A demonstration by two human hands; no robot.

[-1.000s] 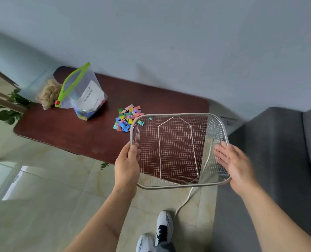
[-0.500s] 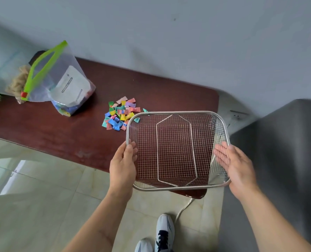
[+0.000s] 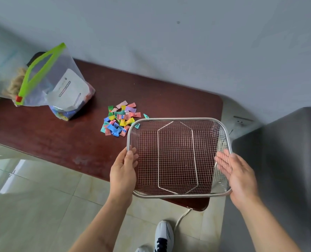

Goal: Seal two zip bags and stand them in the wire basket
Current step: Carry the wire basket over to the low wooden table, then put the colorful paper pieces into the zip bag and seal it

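A steel wire basket [image 3: 178,119] sits at the right end of a dark red table [image 3: 69,140], its near edge overhanging the table's front. My left hand [image 3: 123,170] grips the basket's left rim, thumb over the wire. My right hand [image 3: 236,171] presses flat against its right side, fingers spread. At the table's far left stands a clear zip bag [image 3: 60,84] with a green zip strip and a red slider, its mouth gaping. Behind it a second clear bag [image 3: 9,80] holds tan contents, partly cut off by the frame.
A heap of small coloured wrapped candies [image 3: 120,120] lies on the table just left of the basket. A grey sofa [image 3: 282,170] stands right of the table, a wall behind it. A white cable [image 3: 180,219] and my shoe [image 3: 163,235] are on the tiled floor.
The basket has settled further onto the table's right end, held by both hands. The camera view has shifted, so the bags sit further left in the frame.
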